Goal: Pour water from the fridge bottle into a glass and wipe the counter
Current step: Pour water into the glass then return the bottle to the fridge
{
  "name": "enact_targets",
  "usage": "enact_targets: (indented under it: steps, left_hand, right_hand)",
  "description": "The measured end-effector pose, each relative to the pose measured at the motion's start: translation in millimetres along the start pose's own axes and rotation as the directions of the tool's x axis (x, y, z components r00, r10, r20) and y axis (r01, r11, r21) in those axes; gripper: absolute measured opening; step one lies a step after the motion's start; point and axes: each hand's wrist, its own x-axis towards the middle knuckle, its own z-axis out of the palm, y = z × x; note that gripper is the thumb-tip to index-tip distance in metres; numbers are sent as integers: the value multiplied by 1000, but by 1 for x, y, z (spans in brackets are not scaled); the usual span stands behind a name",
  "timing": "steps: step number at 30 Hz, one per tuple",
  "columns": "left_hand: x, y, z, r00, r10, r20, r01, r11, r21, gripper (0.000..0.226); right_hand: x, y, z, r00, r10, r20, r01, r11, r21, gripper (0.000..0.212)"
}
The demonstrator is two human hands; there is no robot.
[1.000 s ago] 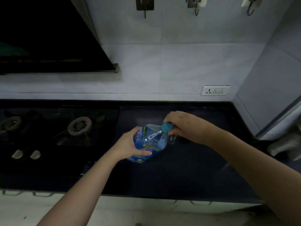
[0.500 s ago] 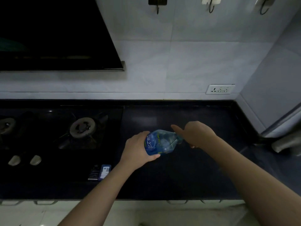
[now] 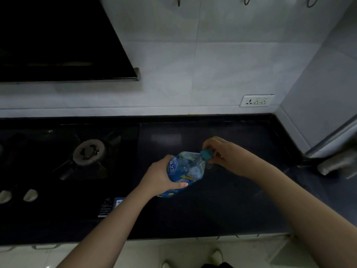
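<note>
Head view: the left hand (image 3: 161, 177) grips the body of the bottle (image 3: 186, 171), fingers and thumb curled round its blue label, holding it tilted over the dark counter (image 3: 231, 200) with the neck pointing right. The right hand (image 3: 226, 154) pinches the teal cap (image 3: 206, 154), fingers curled round it. A bit of clear glass (image 3: 209, 167) shows just under the cap, mostly hidden by the hand. The stove (image 3: 88, 153) lies to the left, a socket (image 3: 257, 100) on the wall behind, a grey cloth (image 3: 336, 163) at far right
</note>
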Motion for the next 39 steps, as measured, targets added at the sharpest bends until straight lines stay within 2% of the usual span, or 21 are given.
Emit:
enact_targets:
  steps: [3,5,6,8,10,12,14,17,20,22,26,32,39]
  left_hand:
    - [8,1,5,999,-39,-15,38,999,-17,74]
    - [12,3,11,998,-61,-31,60,998,-31,74]
    - [14,4,14,997,-72,-43,70,997,-38,75]
    - [18,7,19,995,-91,-51,88,995,-43,75]
    - [23,9,24,994,-99,-48,97,994,-41,76]
    - [26,9,28,992,-119,-47,117,992,-41,77]
    - [29,9,30,989,-134,-62,132,991,-33,77]
    - [33,8,34,985,-150,-85,150,989,-6,77]
    - [38,8,36,980,-172,-103,174,985,13,78]
    - [41,9,38,977,-181,-113,185,982,24,78]
    - [47,11,37,972,-204,-115,209,977,39,76]
    - [56,11,38,962,-247,-120,257,963,77,75]
    - [67,6,41,951,-289,-108,306,932,193,77]
  right_hand:
    - [4,14,6,992,-125,-18,126,991,45,26]
    - [10,22,10,981,-175,-77,183,976,113,13]
    - [13,25,12,980,-160,-117,178,970,168,6]
    - [19,31,14,979,-92,-183,138,956,259,11]
    - [25,38,17,979,-43,-200,105,944,312,10]
    - [30,46,16,981,-7,-194,80,926,369,18]
    - [36,56,10,985,84,-148,-23,926,376,31]
    - [43,67,-2,979,193,65,-201,964,175,33]
    - [47,74,-7,981,101,166,-132,974,184,21]
    - [49,79,-10,981,16,191,-48,985,165,23]
    - [54,88,-7,991,-29,128,-1,973,230,28]
    - [59,105,2,999,22,-39,-11,964,264,22]
    - [60,142,21,960,266,-84,-180,822,540,30]
